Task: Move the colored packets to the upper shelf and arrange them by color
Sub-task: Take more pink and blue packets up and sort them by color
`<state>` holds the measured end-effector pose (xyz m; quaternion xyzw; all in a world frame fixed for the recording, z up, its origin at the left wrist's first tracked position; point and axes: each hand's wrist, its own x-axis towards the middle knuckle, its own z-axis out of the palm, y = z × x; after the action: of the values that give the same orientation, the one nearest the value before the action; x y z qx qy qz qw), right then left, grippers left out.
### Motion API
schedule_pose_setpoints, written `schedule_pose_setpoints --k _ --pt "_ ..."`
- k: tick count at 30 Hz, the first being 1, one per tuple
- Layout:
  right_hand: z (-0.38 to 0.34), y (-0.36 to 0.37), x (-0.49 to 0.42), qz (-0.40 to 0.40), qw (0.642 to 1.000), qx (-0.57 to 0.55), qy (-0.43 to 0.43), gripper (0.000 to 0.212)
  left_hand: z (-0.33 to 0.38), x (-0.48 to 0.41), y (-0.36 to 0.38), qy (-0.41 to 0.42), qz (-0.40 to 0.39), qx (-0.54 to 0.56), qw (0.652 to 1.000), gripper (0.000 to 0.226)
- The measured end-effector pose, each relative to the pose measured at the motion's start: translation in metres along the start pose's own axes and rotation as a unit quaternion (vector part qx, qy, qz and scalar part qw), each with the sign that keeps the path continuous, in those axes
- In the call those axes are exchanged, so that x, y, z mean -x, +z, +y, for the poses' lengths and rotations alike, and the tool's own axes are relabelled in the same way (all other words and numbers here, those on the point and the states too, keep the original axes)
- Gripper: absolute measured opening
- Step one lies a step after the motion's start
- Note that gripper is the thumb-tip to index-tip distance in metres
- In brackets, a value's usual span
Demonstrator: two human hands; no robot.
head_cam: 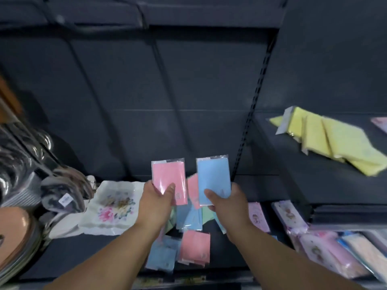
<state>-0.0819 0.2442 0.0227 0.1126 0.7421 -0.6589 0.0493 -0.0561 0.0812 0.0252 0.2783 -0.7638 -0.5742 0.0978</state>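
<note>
While lifted clear of the lower shelf (pixel 94 256), held one to each hand: pink packet (pixel 167 181) pinched upright in the left hand (pixel 156 204), thumb across its face; blue packet (pixel 213 178) gripped the same way in the right hand (pixel 225 203). Kept side by side, close but apparently not touching, above the loose pile (pixel 188 233) of blue, pink and green packets lying on the lower shelf.

Likely to slip: glossy plastic sleeves, gripped only near the bottom edge, so could slide out on the reach and drop back into the pile or off the shelf front. Could also end up mixed in colour if set down too near the yellow packets (pixel 335 143), fanned untidily on the upper shelf (pixel 293 168) to the right; might knock those toward the front edge with a careless nudge. May catch a corner on the slotted upright (pixel 251 122) between the two bays when crossing over.

Around: white floral cloth (pixel 111 206) just left of the pile, grey patterned goods (pixel 62 193) beyond it, printed pastel packs (pixel 314 248) at lower right. Apart from that upright, nothing seen between the hands and the upper shelf.
</note>
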Motion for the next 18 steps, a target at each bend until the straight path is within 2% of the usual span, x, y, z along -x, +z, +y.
schedule_pose_setpoints --k 8,11,18 --pt "-0.093 -0.012 0.035 0.022 0.992 -0.079 -0.094 0.021 0.087 0.019 -0.014 0.056 -0.051 0.125 0.989 0.021" --pt "-0.112 -0.031 0.038 0.003 0.985 -0.14 -0.097 0.022 0.112 0.028 -0.013 0.066 -0.088 0.143 0.984 0.028" --pt "-0.134 -0.113 0.038 -0.048 0.968 -0.227 -0.092 0.025 0.159 0.064 0.033 0.059 -0.171 0.158 0.971 0.023"
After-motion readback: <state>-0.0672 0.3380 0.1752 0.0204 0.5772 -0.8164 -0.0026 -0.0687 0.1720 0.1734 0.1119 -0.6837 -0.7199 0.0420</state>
